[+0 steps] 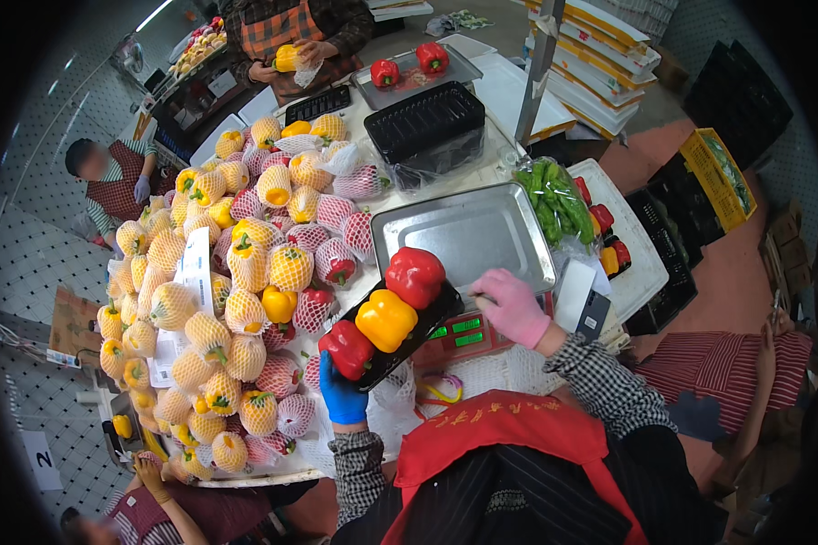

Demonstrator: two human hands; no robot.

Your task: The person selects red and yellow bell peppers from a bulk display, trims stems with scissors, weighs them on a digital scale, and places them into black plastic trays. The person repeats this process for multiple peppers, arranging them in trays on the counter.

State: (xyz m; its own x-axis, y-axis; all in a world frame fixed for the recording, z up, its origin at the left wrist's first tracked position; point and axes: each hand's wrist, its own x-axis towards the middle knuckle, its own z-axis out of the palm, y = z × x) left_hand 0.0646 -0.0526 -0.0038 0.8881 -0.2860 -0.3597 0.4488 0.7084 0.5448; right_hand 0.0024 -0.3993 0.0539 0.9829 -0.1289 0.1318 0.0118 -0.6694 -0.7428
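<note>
My left hand (341,392), in a blue glove, grips the lower left end of a black plastic tray (414,345). Lying in a row on the tray are a red bell pepper (346,349), a yellow bell pepper (386,320) and another red bell pepper (415,277). My right hand (513,308), in a pink glove, has its fingers closed on a small object at the fingertips that I cannot identify. It is over the near edge of a metal tray (463,231) that sits on a red scale (458,334) with lit green displays.
Bell peppers in foam nets (245,266) are heaped on the left. Stacked black trays (426,126) stand beyond the metal tray. Bagged green peppers (555,201) and a phone (594,315) are at the right, near a metal post (540,75). Several people are around the table.
</note>
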